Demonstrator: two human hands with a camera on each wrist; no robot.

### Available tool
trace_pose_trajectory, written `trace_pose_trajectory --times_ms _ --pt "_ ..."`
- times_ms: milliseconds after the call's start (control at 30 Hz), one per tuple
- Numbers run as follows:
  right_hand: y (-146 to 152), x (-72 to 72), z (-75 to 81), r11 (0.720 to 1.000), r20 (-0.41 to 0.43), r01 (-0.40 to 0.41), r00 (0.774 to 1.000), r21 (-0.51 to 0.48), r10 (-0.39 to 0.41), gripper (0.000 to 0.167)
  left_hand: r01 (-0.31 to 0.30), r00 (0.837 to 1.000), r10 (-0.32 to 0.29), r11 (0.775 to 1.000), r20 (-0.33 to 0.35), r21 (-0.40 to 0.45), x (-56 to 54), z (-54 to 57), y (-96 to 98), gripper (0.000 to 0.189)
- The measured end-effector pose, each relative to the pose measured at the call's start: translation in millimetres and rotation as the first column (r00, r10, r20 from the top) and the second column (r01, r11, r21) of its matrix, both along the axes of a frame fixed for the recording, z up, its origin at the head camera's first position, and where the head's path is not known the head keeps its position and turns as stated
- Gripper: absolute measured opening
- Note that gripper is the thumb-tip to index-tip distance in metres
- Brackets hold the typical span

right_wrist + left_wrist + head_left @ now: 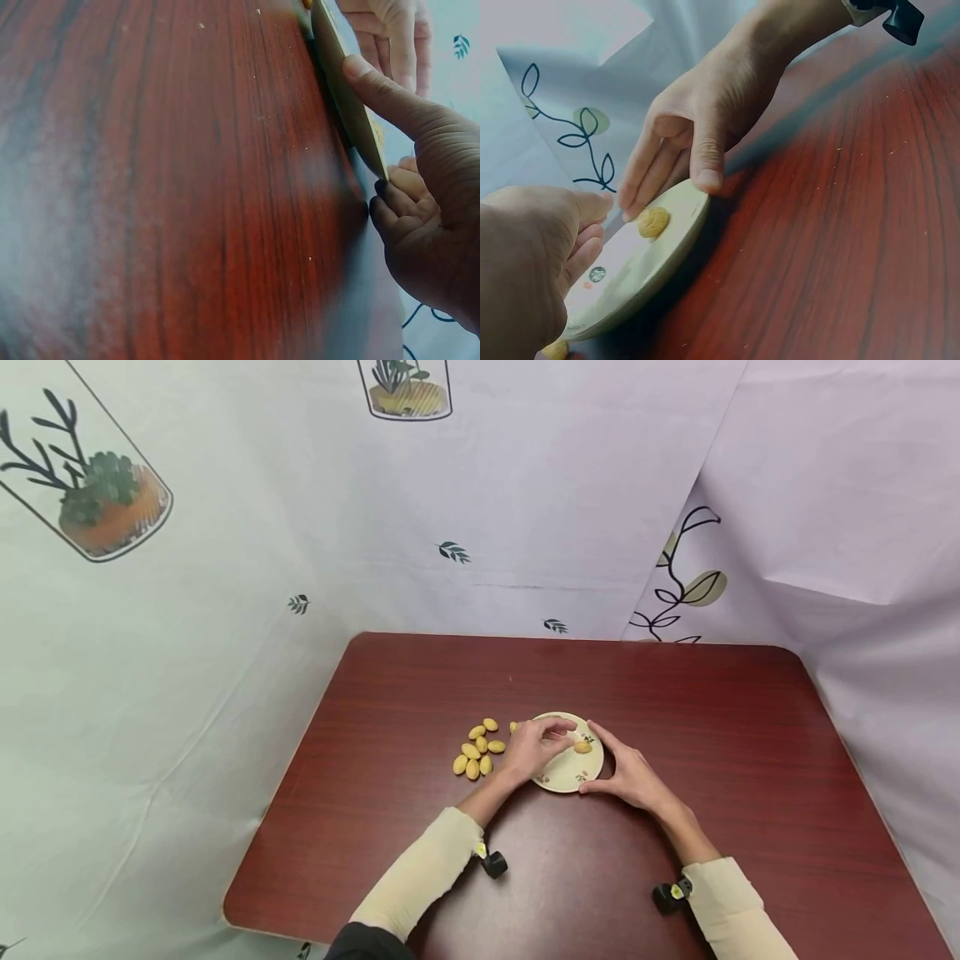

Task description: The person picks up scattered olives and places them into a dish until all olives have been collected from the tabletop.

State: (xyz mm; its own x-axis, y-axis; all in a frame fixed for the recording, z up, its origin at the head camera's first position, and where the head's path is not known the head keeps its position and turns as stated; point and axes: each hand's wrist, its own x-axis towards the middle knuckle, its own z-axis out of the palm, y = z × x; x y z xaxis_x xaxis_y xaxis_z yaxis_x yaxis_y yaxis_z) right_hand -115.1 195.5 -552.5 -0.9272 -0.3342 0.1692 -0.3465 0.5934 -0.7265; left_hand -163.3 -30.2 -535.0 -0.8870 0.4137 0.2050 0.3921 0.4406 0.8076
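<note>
A cream plate with small printed flowers lies in front of me, its near side facing me. My right hand grips its right rim, thumb at the near side and fingers round the far side. One small, yellow, rough-skinned oval piece, nut-like in look, sits on the plate near that hand. Over the plate's left part hovers my left hand, fingers loosely bent. In the left wrist view the piece lies apart from its fingertips, and nothing shows in its grasp.
To the left of the plate, several similar yellow pieces lie in a loose cluster on the dark red wooden table. Another one peeks out beside the plate's left rim. Patterned pale cloth hangs behind the table.
</note>
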Motion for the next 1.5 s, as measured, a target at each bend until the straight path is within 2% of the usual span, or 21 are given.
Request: trace_pose_trajectory --times_ms 267,533,700,933,1067,1200,1333,1500 --pt "0.3 0.4 0.9 1.000 0.029 -0.009 1.000 -0.001 0.009 0.115 0.000 1.000 0.001 1.000 -0.022 0.024 -1.1 3.3 -23.9 0.026" --pt "0.8 -1.5 2.1 1.000 0.034 -0.012 0.999 -0.003 0.012 0.116 -0.044 0.998 0.047 0.997 -0.043 0.059 -1.9 8.2 -48.4 0.029" --pt "0.4 -1.4 1.8 1.000 0.034 -0.007 0.999 -0.001 0.007 0.117 -0.067 0.997 0.069 0.995 -0.031 0.079 -3.3 8.6 -64.2 0.032" --pt "0.3 -1.2 2.0 1.000 0.026 -0.006 1.000 -0.001 0.006 0.116 -0.118 0.992 0.120 0.991 -0.031 0.058 -4.9 10.8 -86.5 0.036" --pt "0.2 -1.2 1.9 1.000 0.034 -0.006 0.999 0.007 0.006 0.116 -0.135 0.990 0.138 0.987 -0.024 0.082 -5.2 10.7 -98.8 0.036" --pt "0.0 -1.3 1.3 1.000 0.029 -0.002 1.000 0.003 0.002 0.116 -0.152 0.988 0.155 0.982 -0.019 0.109 -4.4 9.8 -110.6 0.034" --pt "0.0 -1.4 0.4 1.000 0.013 0.000 1.000 0.005 0.000 0.116 -0.181 0.983 0.183 0.978 -0.012 0.100 -2.1 8.7 -121.9 0.034" --pt "0.2 -1.7 0.1 1.000 0.036 0.002 0.999 0.006 -0.002 0.117 -0.200 0.980 0.200 0.976 0.012 0.084 1.8 6.8 -134.6 0.033"
